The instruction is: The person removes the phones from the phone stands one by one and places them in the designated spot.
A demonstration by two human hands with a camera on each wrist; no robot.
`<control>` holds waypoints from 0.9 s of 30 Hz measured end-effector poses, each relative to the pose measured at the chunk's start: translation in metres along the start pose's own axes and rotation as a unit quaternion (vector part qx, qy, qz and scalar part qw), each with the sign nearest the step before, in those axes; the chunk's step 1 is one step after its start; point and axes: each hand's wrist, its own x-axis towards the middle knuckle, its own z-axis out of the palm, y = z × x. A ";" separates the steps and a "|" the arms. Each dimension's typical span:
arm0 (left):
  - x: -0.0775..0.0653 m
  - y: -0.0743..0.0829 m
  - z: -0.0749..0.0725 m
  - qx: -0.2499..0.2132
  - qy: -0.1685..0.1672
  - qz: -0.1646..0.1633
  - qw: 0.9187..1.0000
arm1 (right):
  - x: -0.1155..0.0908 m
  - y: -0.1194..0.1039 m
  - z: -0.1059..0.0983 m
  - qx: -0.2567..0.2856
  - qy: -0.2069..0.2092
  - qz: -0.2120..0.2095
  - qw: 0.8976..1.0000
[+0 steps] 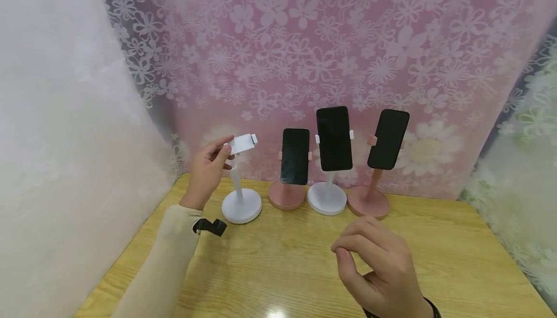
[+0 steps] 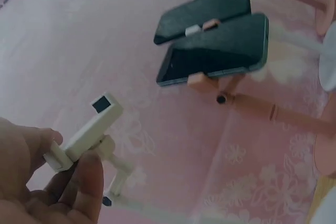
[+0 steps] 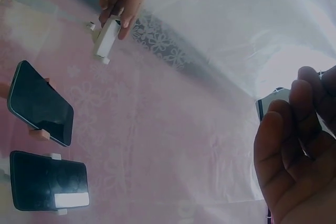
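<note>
At the left of the row, my left hand (image 1: 205, 174) pinches one end of the holder (image 1: 241, 144) on a white phone stand (image 1: 241, 207). That holder carries no phone and tilts. In the left wrist view, the thumb and fingers grip the holder's end clip (image 2: 58, 157), while its other clip with a dark pad (image 2: 102, 104) sticks out free. My right hand (image 1: 377, 266) hovers over the front right of the table, fingers loosely bent and nothing held. Its bent fingers (image 3: 273, 135) also show in the right wrist view.
Right of the white stand stand a pink stand (image 1: 286, 197), another white stand (image 1: 327, 199) and another pink stand (image 1: 369, 203), each clamping a dark-screened phone (image 1: 334, 138). They line the back of the wooden table (image 1: 270, 255), before a flowered pink curtain (image 1: 278, 57).
</note>
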 end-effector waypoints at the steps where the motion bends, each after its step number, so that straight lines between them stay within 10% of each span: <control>1: 0.004 -0.004 0.000 -0.002 -0.006 0.001 1.000 | 0.000 0.001 0.000 0.001 -0.002 0.001 1.000; 14: 0.028 -0.033 0.011 -0.070 0.026 -0.014 0.997 | -0.005 0.005 -0.003 -0.023 -0.037 0.029 0.999; 22: -0.004 -0.048 0.044 -0.065 0.142 0.043 0.987 | -0.006 0.006 -0.003 -0.030 -0.043 0.044 0.998; 24: -0.018 -0.056 0.056 -0.029 0.104 0.040 0.993 | -0.007 0.006 -0.002 -0.027 -0.041 0.042 0.998; 27: -0.036 -0.068 0.072 0.059 -0.041 0.003 0.997 | -0.006 0.006 0.001 -0.025 -0.043 0.039 0.998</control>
